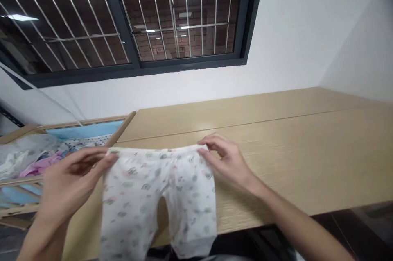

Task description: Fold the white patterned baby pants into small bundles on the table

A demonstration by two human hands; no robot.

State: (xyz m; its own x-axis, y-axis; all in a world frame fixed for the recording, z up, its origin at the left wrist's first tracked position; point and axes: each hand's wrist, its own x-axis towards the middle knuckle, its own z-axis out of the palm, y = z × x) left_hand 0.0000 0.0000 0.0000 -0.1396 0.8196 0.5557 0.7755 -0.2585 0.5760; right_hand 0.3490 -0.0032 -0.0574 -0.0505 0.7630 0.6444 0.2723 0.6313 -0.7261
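Small white baby trousers [158,199] with a faint green-grey print are lying on the worktop [276,154], waistband far, legs hanging over the near edge. Left hand [72,179] and right hand [227,160] fingers are pinching the waistband corners.

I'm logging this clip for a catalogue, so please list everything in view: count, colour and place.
baby trousers: one, white with small grey-green print, spread on the table's near edge, legs hanging over it
table: one, light wood, against the wall
crib: one, pale wood with blue lining, left of the table, holding clothes
window: one, dark frame, metal bars, upper left
wall: white, behind the table
left hand: pinches the waistband's left corner
right hand: pinches the waistband's right corner
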